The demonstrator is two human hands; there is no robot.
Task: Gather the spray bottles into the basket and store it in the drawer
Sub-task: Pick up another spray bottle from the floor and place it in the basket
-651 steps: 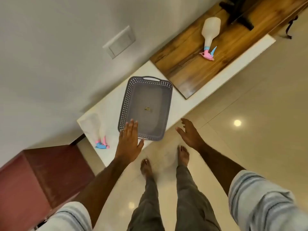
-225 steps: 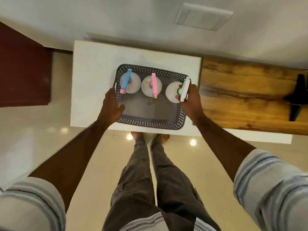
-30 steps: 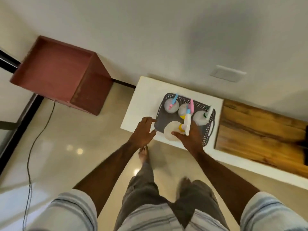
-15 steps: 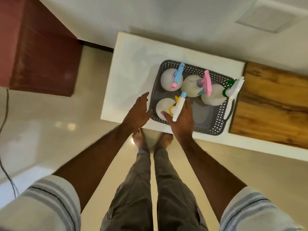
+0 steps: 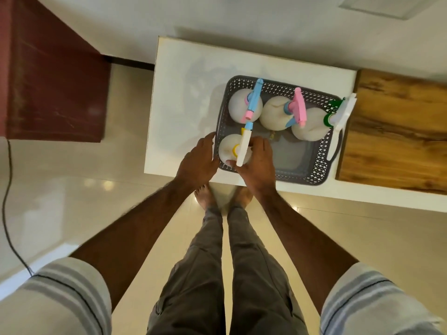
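Note:
A grey perforated basket [image 5: 316, 165] rests on the white cabinet top [image 5: 183, 93]. Three white spray bottles stand along its far side: one with a blue head [image 5: 244, 107], one with a pink head [image 5: 278, 114], one with a green and white head [image 5: 312, 126]. A fourth bottle with a yellow collar and white head [image 5: 229, 147] stands in the basket's near left corner. My right hand [image 5: 258, 163] is wrapped around this bottle. My left hand [image 5: 198, 163] presses flat against the basket's left wall, fingers together.
A wooden top [image 5: 396, 131] adjoins the white cabinet on the right. A dark red cabinet [image 5: 50, 76] stands at the left, with a black cable [image 5: 7, 213] on the tiled floor. The wall runs behind. My feet are at the cabinet's front edge.
The view has steadied over the basket. The yellow-collared bottle has gone lower in the near left corner, with my right hand still around it. My left hand stays at the basket's left wall.

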